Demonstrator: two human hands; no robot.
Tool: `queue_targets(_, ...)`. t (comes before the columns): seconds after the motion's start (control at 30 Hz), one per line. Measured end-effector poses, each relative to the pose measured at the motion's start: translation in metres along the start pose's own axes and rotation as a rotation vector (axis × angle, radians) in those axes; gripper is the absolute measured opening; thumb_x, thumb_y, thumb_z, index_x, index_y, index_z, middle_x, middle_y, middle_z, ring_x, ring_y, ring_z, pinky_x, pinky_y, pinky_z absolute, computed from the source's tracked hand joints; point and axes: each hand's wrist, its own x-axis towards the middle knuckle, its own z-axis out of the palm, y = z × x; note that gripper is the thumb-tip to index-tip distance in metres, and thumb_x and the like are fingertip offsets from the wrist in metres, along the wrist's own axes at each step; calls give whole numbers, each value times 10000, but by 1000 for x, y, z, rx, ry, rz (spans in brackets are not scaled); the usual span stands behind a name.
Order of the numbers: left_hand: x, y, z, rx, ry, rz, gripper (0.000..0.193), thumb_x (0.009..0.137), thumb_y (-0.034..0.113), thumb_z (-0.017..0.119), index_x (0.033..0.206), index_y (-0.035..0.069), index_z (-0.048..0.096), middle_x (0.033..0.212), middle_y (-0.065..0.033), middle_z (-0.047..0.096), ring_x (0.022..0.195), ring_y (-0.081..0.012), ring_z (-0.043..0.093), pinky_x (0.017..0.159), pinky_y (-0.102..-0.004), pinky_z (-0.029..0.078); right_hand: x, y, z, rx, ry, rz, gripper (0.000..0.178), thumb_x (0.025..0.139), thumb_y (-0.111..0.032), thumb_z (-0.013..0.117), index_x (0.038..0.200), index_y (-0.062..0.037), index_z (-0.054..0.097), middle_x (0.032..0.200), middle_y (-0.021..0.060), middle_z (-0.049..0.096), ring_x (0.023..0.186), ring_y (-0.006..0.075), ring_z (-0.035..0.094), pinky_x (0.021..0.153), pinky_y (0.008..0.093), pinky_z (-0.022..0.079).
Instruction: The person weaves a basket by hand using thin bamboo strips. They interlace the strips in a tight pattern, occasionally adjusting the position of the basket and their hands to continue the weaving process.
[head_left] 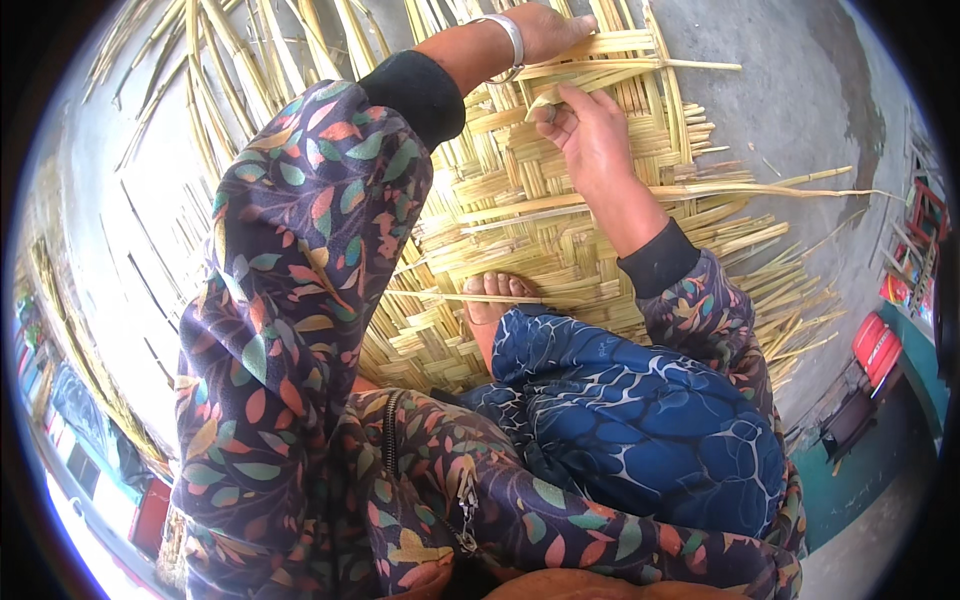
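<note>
A mat woven from flat, yellowish reed strips (590, 215) lies under my hands, its over-and-under pattern showing in the middle. My right hand (600, 140) is closed, thumb and fingers pinching a folded reed strip (545, 100) just above the weave. Farther up, my left hand (545, 35) rests over the far part of the mat, with a silver band (512, 42) on its wrist. The back of that hand hides most of its fingers, so their grip does not show. Between the hands, a few crosswise strips stick out to the right.
My bare foot (498, 295) presses on the mat's near part. Long loose reed ends (235, 60) spread across the grey floor (800, 90) at the far left. Cut ends fringe the mat's right side. Red items (877, 348) stand at the right edge.
</note>
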Motion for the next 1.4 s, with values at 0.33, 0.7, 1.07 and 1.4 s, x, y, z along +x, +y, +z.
queue_targets(0.33,-22,2,-25,-192,-85,73,659,892,575,461,1054,-36,648,1006,-238,658,979,-314,619,869,-368,469,1,-1,9,-422,-130,-124,139,849,-70,600,960,12,583,816,47,627,692,109,607,612,240,476)
queue_targets(0.7,-59,18,-5,-198,505,158,154,719,41,557,811,53,680,750,-135,663,704,-297,621,700,-372,510,10,-7,0,-458,-177,-81,179,878,-125,607,1026,-24,597,874,19,622,729,94,593,617,231,468)
queue_targets(1.07,-81,2,6,278,683,161,147,726,102,626,866,127,664,837,-45,638,860,-264,544,775,-382,438,49,-26,-27,144,-143,-19,176,851,-150,679,941,-63,555,849,27,588,725,152,615,619,270,514)
queue_targets(1.4,-79,8,11,450,693,109,534,771,163,653,1273,128,472,1208,-153,502,1053,-309,521,852,-418,446,64,-27,-39,216,-41,51,207,913,-206,597,1041,-76,500,904,67,564,780,197,603,661,330,529)
